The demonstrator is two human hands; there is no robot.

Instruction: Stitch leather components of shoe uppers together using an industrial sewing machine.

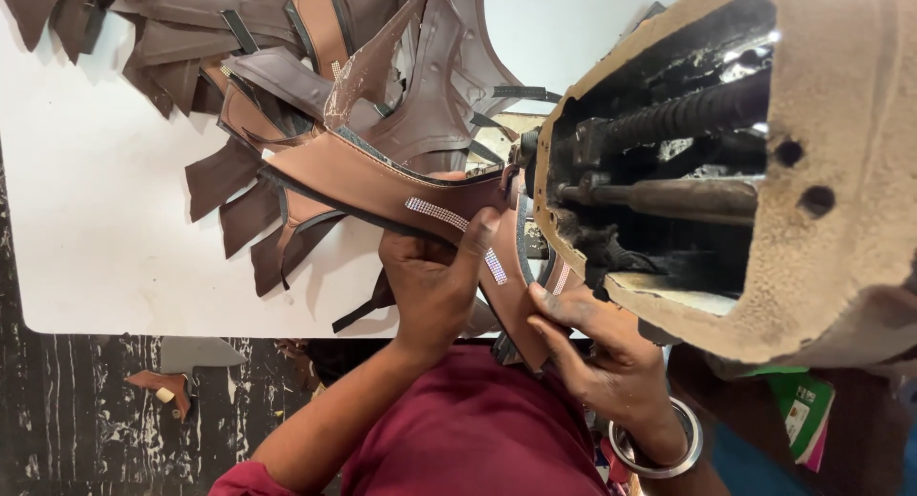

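While my left hand (430,281) pinches the brown strap piece (382,185) | its long axis slants toward the sewing machine (764,171) | right hand (597,348), fingers closed, grips its nearer end.

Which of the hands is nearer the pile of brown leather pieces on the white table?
Left. The left hand sits just below the pile of brown leather pieces; the right hand is farther away, beside the machine.
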